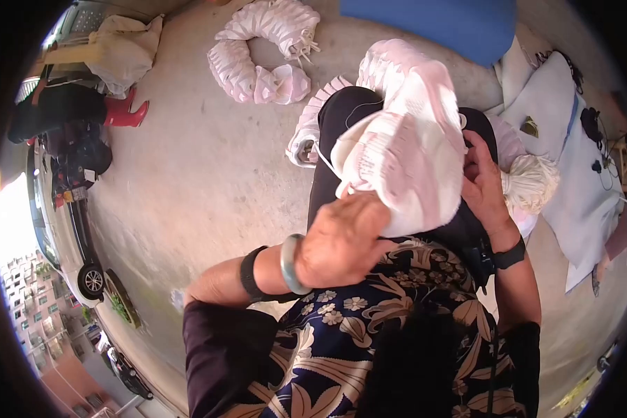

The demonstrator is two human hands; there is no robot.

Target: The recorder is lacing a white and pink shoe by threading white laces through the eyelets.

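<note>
A white and pale pink fabric shoe upper [404, 157] lies across my lap, its soft sides creased. My left hand [348, 240] is closed on its near left edge, with the fingertips partly hidden by the fabric. At the opposite edge, the curled fingers of my right hand [485, 184] grip the side of the upper, partly out of sight behind it. More pink and white uppers [400, 66] are nested beyond it over my knees. A thin white lace or thread loops over my left knee. Beside my right hand hangs a bundle of white laces [533, 182].
A curved row of nested shoe uppers [233, 66] lies on the concrete floor ahead. A blue board or mat [439, 24] is at the far side. White sheeting [554, 146] with dark cords spreads at right. Red boots [127, 111] and a parked car [59, 230] are at left.
</note>
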